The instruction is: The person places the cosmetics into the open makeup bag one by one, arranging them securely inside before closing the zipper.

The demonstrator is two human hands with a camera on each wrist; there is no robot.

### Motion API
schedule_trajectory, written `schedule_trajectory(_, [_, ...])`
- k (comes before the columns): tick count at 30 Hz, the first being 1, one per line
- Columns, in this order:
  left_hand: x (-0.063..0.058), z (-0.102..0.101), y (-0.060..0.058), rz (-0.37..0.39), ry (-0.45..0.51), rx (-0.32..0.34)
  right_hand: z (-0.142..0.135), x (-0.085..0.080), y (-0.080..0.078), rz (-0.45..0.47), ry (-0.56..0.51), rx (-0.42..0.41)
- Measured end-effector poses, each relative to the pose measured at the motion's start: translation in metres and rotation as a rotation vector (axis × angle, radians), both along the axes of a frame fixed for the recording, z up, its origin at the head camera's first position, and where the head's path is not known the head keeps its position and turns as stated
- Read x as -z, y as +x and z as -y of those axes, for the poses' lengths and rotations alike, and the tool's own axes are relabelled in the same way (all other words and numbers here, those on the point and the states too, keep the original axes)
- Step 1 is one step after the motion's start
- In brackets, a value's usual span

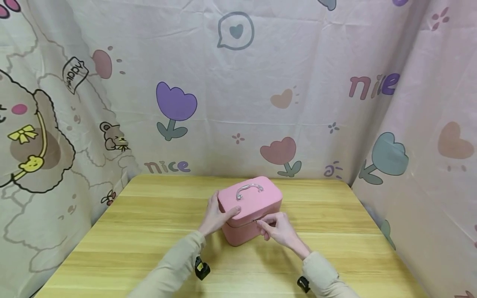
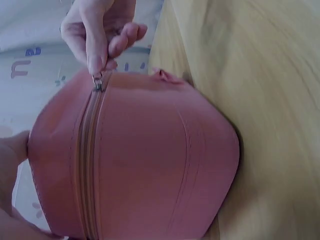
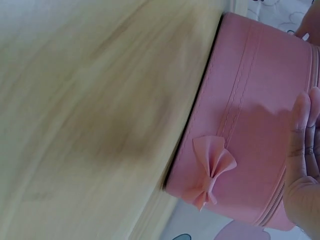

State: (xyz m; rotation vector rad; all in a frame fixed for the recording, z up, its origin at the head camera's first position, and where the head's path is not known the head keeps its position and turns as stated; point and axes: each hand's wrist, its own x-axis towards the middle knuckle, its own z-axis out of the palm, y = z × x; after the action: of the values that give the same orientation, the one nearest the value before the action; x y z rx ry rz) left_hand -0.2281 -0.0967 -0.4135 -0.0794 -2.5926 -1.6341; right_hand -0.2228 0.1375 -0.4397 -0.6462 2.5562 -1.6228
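Observation:
A pink vanity case (image 1: 238, 236) stands on the wooden table, turned at an angle, with a silver handle (image 1: 249, 187) on its lid. My left hand (image 1: 215, 217) holds the case's left end, thumb on top of the lid and fingers along the side. Between thumb and fingers, my right hand (image 1: 278, 228) pinches the small metal zipper pull (image 2: 97, 81). In the left wrist view the zipper track (image 2: 87, 165) runs below the lid, its teeth looking closed along the visible stretch. A pink bow (image 3: 212, 167) decorates the front, below the right hand.
The light wooden table (image 1: 149, 219) reaches out on both sides of the case. Behind it and at the sides hangs a pale curtain (image 1: 231, 91) printed with flowers and cartoon animals. Black straps (image 1: 201, 268) dangle at both sleeve cuffs.

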Motion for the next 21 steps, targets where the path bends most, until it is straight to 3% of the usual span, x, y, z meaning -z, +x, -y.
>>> schedule_trajectory(12, [0.002,0.014,-0.011,0.008,0.009,0.079,0.004,0.004,0.001,0.182,-0.162,-0.035])
schedule_trajectory(21, [0.0,0.017,-0.015,0.035,0.018,0.108,-0.005,0.003,-0.002,0.207,-0.192,-0.064])
